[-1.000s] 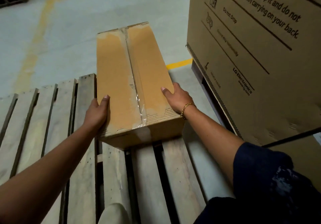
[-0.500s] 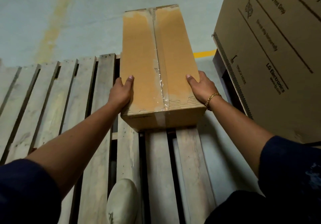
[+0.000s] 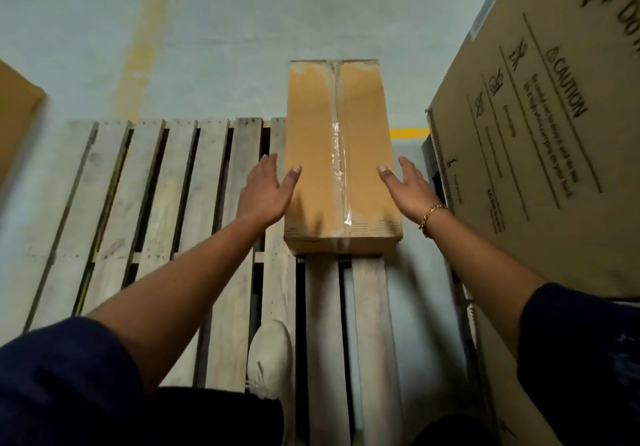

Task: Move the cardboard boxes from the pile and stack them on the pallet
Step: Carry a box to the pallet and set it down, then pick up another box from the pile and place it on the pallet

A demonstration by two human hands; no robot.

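A long tan cardboard box (image 3: 311, 141), sealed with clear tape down its middle, lies on the right end of the wooden pallet (image 3: 166, 203) and juts past the pallet's far edge over the floor. My left hand (image 3: 268, 191) is beside the box's left side, fingers straight, thumb over the top edge. My right hand (image 3: 408, 186) is beside the right side with its fingers spread. Neither hand grips the box.
A very large printed carton (image 3: 540, 155) stands close on the right. Another cardboard box corner (image 3: 15, 113) shows at the far left. My white shoe (image 3: 270, 355) rests on the pallet slats. Grey concrete floor (image 3: 225, 40) with yellow lines lies beyond.
Both hands held the box by its sides before; now the box rests on the pallet and both hands have opened and come off its sides.
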